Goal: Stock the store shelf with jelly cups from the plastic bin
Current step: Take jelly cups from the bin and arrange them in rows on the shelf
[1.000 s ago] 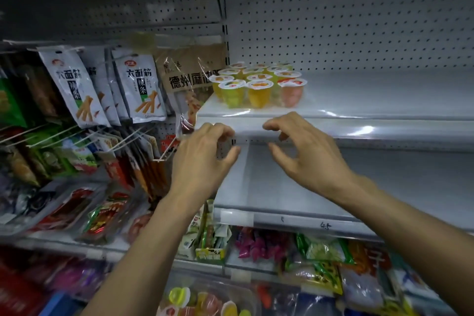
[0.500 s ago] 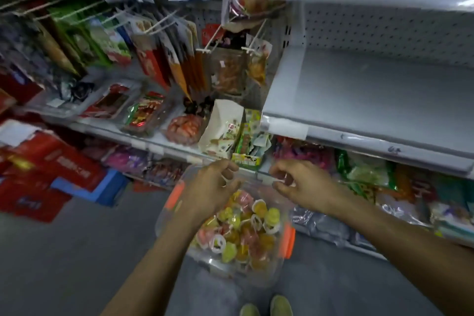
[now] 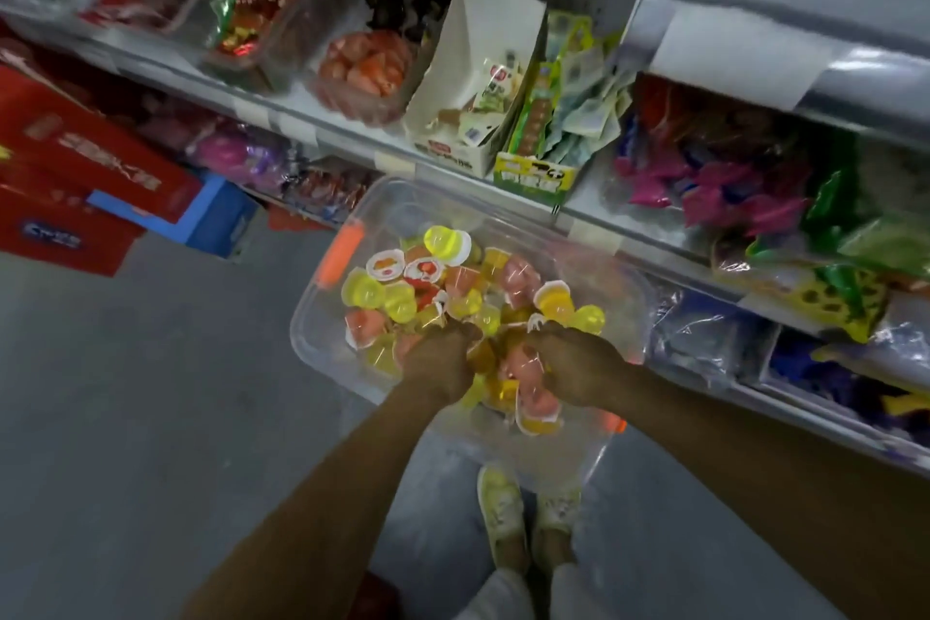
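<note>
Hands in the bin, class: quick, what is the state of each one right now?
Left hand: fingers curled into the jelly cups, gripping some.
Right hand: likewise curled round jelly cups in the plastic bin.

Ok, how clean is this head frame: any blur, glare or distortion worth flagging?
Head view: dim, flat light; motion blur smears the red boxes and snack packets; glare streaks the upper shelf lip at right; wide-angle bending bows the shelf edge; the jelly cups in the plastic bin read sharpest; left hand and right hand are dark, sunk among cups.
</note>
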Demonstrator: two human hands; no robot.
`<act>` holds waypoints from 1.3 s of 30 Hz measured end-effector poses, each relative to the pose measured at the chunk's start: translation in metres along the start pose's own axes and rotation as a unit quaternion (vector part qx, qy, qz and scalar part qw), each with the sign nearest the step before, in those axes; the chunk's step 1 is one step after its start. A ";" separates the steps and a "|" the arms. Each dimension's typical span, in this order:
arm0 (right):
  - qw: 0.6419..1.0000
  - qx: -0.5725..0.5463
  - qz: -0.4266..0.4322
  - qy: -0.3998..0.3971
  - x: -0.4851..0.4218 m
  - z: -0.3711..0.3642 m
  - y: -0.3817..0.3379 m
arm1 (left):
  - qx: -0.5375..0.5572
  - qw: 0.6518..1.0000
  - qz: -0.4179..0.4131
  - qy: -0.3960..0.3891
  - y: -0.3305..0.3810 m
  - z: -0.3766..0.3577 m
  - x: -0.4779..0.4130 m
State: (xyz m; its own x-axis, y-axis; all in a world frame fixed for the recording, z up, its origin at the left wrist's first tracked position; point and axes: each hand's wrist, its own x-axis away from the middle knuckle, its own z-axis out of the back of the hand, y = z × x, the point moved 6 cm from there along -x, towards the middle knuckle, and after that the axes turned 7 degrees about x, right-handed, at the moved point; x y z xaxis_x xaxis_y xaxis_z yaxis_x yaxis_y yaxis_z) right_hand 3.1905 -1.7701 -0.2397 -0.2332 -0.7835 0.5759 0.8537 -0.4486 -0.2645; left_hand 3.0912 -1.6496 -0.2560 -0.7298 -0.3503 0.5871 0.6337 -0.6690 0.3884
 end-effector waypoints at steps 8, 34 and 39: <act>0.993 0.098 0.050 -0.035 -0.062 -0.055 0.000 | -0.221 0.975 -0.021 -0.031 -0.001 -0.048 -0.048; 0.976 -0.118 -0.183 -0.028 -0.011 -0.036 0.027 | 0.041 0.994 0.047 0.093 0.009 0.000 0.001; 0.936 -0.246 -0.248 0.034 0.019 0.016 0.019 | 0.271 0.942 0.089 0.177 0.018 0.027 0.042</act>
State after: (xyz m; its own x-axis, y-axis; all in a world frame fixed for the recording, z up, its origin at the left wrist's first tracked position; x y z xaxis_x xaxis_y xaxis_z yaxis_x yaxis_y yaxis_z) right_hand 3.2095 -1.7868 -0.2210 -0.5881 -0.4446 0.6756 0.3191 -0.8951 -0.3113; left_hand 3.0793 -1.6587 -0.2051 -0.5784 -0.6863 0.4409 0.7225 -0.1801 0.6675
